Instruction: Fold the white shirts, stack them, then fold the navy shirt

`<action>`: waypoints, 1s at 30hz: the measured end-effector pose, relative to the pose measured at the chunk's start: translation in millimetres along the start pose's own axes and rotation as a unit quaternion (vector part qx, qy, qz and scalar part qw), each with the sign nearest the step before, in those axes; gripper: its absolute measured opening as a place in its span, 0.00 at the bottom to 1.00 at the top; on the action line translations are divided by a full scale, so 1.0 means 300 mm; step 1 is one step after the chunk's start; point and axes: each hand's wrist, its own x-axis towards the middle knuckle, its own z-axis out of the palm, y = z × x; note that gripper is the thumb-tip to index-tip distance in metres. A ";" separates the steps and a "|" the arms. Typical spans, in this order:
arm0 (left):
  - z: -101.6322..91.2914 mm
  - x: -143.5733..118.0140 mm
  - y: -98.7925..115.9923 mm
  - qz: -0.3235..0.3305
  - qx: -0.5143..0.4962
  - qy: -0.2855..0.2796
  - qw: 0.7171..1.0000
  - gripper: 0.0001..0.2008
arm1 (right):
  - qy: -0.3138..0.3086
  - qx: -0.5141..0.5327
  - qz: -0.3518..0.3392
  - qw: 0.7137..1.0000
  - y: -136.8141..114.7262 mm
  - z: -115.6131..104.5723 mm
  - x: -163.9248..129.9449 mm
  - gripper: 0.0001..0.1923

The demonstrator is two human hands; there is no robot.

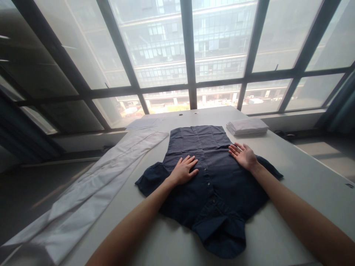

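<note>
A dark navy button-up shirt (205,192) lies spread front side up on the white table, its collar toward me and its hem toward the window. Both short sleeves stick out to the sides. My left hand (184,170) rests flat on the left half of the shirt front, fingers spread. Over the right half is my right hand (244,156), palm turned partly up and fingers stretched out. Whether it touches the cloth I cannot tell. Neither hand grips anything.
A folded stack of white cloth (246,126) sits at the table's far right. Along the left edge lies a long white cloth (111,173), with thin white sheets (144,123) behind it. Large framed windows (191,55) stand beyond the white table (302,173).
</note>
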 end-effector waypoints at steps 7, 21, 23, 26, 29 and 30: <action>-0.002 -0.001 0.001 0.000 -0.002 -0.002 1.000 0.31 | -0.001 0.002 -0.002 1.000 0.002 -0.001 -0.001 0.16; -0.007 -0.002 0.007 -0.004 0.006 -0.003 1.000 0.31 | 0.004 0.004 0.000 1.000 -0.003 0.009 -0.010 0.16; -0.008 -0.003 0.008 -0.003 0.008 -0.004 1.000 0.31 | 0.004 0.004 0.000 1.000 -0.004 0.011 -0.012 0.16; -0.006 -0.003 0.007 -0.003 0.009 -0.004 1.000 0.31 | 0.003 0.003 0.000 1.000 -0.003 0.012 -0.013 0.16; -0.005 -0.003 0.005 -0.003 0.011 -0.005 1.000 0.31 | 0.001 0.005 0.000 1.000 -0.002 0.010 -0.012 0.17; -0.005 -0.003 0.006 -0.004 0.012 -0.007 1.000 0.31 | 0.000 0.005 0.000 1.000 -0.001 0.010 -0.011 0.17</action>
